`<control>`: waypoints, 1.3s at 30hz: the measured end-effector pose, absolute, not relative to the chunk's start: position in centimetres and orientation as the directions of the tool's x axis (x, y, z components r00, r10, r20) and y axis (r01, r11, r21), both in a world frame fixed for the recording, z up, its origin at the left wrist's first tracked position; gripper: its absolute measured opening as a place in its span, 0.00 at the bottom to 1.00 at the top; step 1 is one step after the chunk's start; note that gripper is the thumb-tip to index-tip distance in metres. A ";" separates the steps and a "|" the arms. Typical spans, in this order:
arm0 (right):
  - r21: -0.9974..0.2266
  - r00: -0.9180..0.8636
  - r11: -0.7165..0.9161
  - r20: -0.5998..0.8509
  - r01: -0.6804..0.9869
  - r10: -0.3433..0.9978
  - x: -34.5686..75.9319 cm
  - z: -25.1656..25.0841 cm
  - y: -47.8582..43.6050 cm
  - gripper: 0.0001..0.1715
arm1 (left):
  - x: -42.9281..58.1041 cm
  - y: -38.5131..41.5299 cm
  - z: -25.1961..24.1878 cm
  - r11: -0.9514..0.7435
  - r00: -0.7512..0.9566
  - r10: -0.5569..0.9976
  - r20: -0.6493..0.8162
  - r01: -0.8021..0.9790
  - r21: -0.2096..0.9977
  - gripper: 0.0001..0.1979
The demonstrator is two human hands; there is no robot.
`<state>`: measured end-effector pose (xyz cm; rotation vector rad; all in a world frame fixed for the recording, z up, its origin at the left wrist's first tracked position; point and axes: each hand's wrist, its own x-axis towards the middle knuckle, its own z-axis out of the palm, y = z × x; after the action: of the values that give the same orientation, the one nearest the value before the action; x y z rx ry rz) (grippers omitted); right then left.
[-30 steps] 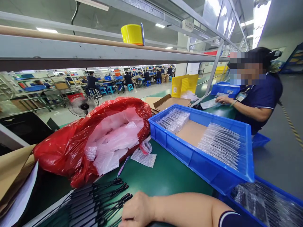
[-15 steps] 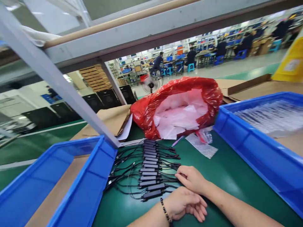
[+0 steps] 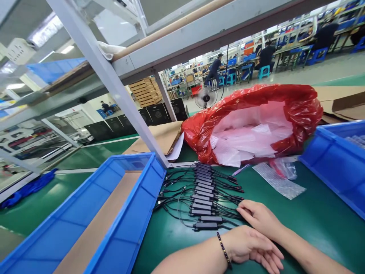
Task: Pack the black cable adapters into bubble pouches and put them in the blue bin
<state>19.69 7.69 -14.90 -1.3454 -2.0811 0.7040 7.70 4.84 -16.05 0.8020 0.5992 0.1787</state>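
Observation:
A row of several small black cable adapters (image 3: 203, 196) lies on the green table, their thin black leads running out to both sides. My right hand (image 3: 258, 217) rests beside the lead ends on the right of the row, fingers curled in. Whether a lead is between those fingertips is hidden. Closer to me, my left hand (image 3: 252, 247) wears a beaded bracelet and crosses in front of my right forearm. Its palm is half turned up, with fingers loosely spread and nothing in them. The nearest adapter (image 3: 205, 226) lies just beyond my left wrist.
On the left stands a long blue bin (image 3: 142, 213) with cardboard at its bottom; another blue bin (image 3: 336, 167) is at the right. A red plastic bag (image 3: 196, 133) of pale bubble pouches sits behind the row. Bubble wrap (image 3: 281, 180) and a purple pen (image 3: 240, 170) lie near it. A metal post (image 3: 114, 83) rises at left.
The view has swung left, so the bins, bag and adapters appear farther right, and more of the left bin shows. My hands keep nearly the same pose beside the row.

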 end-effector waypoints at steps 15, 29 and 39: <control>-0.998 0.201 -0.068 -0.064 0.010 0.977 22.1 -15.7 10.9 0.22 | 7.6 3.5 -16.2 0.449 0.859 0.355 -0.370 0.190 0.873 0.37; -0.997 0.127 -0.031 -0.021 0.071 0.992 21.8 -16.0 10.7 0.19 | 7.3 3.3 -15.3 0.340 0.835 0.392 -0.385 0.258 0.905 0.39; -0.978 0.081 -0.004 0.013 0.207 0.997 21.7 -16.0 10.5 0.19 | 7.3 3.3 -15.4 0.362 0.841 0.394 -0.370 0.228 0.904 0.40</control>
<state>21.74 10.54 -15.99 -1.3948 -1.2993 1.0390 7.35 3.27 -15.39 1.2163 0.5978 0.1157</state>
